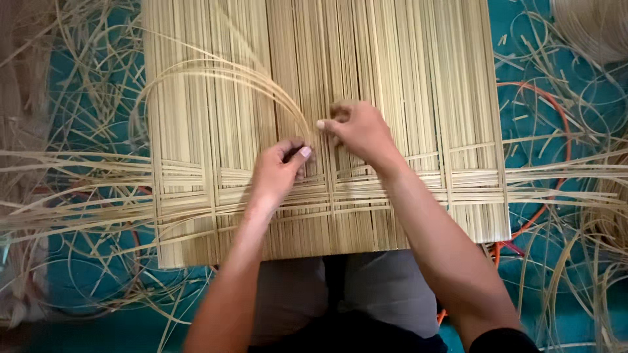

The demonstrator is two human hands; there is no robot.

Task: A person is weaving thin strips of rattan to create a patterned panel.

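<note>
Far left: loose pale cane strands (59, 170) trail off the work edge across the teal floor mat (85, 287), many curled and tangled.

Centre: a flat panel of pale straight reed slats (405, 78), laid side by side and running near to far, lies over the seated person's lap. A band of horizontal woven strips (471, 189) crosses its near part, with ends sticking out on both sides.

A bunch of thin pale cane strips (216, 68) arcs up from the left part of the panel and bends down toward the middle, ending at the hands.

Left hand (278, 173): on the panel just left of centre, fingers curled, thumb and forefinger pinched on the end of the arcing strips. A small dark thing shows at the pinch; cannot tell what it is.

Right hand (358, 127): just right of and slightly farther than the left, fingers bent and pressing on the slats, thumb pointing left toward the strip ends. Whether it grips a slat, cannot tell.

Right: an orange cord (562, 124) loops on the mat among scattered cane offcuts (589, 274).
</note>
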